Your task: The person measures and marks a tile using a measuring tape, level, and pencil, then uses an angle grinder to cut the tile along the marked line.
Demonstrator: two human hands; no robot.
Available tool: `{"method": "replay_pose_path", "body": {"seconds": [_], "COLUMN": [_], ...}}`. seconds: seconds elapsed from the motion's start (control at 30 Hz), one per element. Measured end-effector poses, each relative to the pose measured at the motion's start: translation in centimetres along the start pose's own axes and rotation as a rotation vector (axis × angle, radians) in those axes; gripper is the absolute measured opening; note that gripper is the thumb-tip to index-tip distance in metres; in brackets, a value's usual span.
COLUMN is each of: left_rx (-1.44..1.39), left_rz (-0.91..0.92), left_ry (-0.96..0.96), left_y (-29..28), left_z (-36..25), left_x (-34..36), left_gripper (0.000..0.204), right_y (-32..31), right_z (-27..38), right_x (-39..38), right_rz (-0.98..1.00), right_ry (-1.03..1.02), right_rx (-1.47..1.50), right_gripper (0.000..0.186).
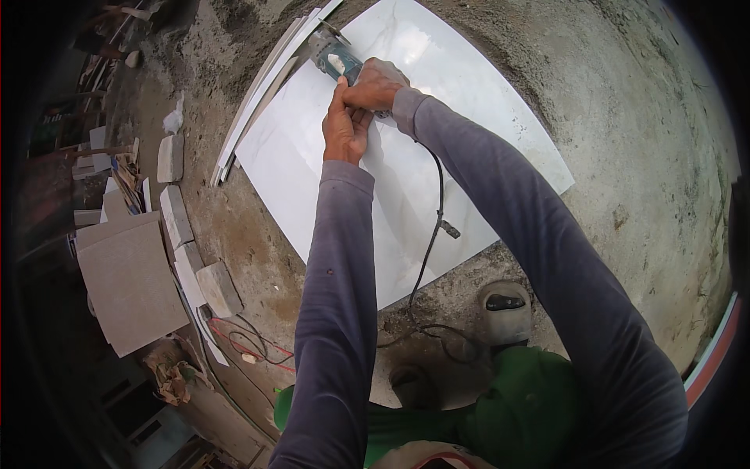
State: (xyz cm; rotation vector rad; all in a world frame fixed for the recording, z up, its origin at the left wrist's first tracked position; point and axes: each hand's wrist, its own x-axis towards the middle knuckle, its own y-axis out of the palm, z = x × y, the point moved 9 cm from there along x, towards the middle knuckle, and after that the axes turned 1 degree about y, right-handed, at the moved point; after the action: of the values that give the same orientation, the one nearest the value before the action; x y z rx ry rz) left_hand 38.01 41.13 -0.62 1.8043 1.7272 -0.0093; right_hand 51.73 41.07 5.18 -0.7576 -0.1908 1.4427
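Your right hand [376,84] and left hand [344,125]: both clenched around a teal handheld angle grinder [337,61] atop a large white marbled floor tile [406,148]; black cord [428,242] trailing.

No packages, labels, signs, screens.

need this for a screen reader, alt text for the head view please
Both hands, left hand and right hand, grip a power cutter on a large white tile lying on the dusty ground. Its black cord trails back toward the person.
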Motion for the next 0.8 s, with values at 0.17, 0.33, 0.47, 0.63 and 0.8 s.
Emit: {"method": "replay_pose_path", "body": {"seconds": [0.17,0.33,0.47,0.63,0.8], "left_rx": [-0.005,-0.018,-0.017,-0.013,0.021], "left_rz": [-0.018,0.001,0.001,-0.011,0.042], "left_ry": [-0.001,-0.018,-0.022,-0.024,-0.051], "left_y": [-0.10,0.01,-0.45,-0.10,0.08], "left_z": [0.00,0.21,0.17,0.10,0.21], "left_x": [-0.06,0.22,0.59,0.27,0.30], "left_gripper": [0.064,0.061,0.061,0.063,0.068], "right_y": [0.13,0.23,0.45,0.37,0.63], "right_z": [0.01,-0.31,-0.11,-0.09,-0.21], "right_x": [0.13,0.46,0.44,0.70,0.59], "right_rz": [0.010,0.001,0.021,0.036,0.055], "right_ry": [0.012,0.028,0.029,0.022,0.042], "right_rx": [0.000,-0.008,-0.003,-0.012,-0.010], "right_gripper": [0.061,0.063,0.064,0.063,0.062]}}
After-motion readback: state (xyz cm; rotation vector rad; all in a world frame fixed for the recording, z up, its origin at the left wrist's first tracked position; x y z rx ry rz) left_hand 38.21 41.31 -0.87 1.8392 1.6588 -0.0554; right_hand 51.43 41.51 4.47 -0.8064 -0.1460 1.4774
